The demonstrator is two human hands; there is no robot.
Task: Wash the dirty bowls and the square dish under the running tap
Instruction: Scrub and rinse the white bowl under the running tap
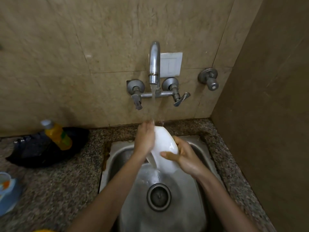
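A white dish (163,146) is held tilted on edge above the steel sink (117,158), under the stream from the wall tap (154,64). My right hand (183,158) grips its right side, thumb across the outer face. My left hand (144,139) lies flat against its left inner side, fingers up near the falling water. Water runs off the dish's lower edge toward the drain (158,196). I cannot tell whether the dish is a bowl or the square dish.
A yellow bottle (56,133) leans on a black bag (45,148) on the granite counter at left. A blue container (8,191) sits at the far left edge. Two tap levers (181,98) and a separate valve (209,78) project from the wall. A brown wall closes the right side.
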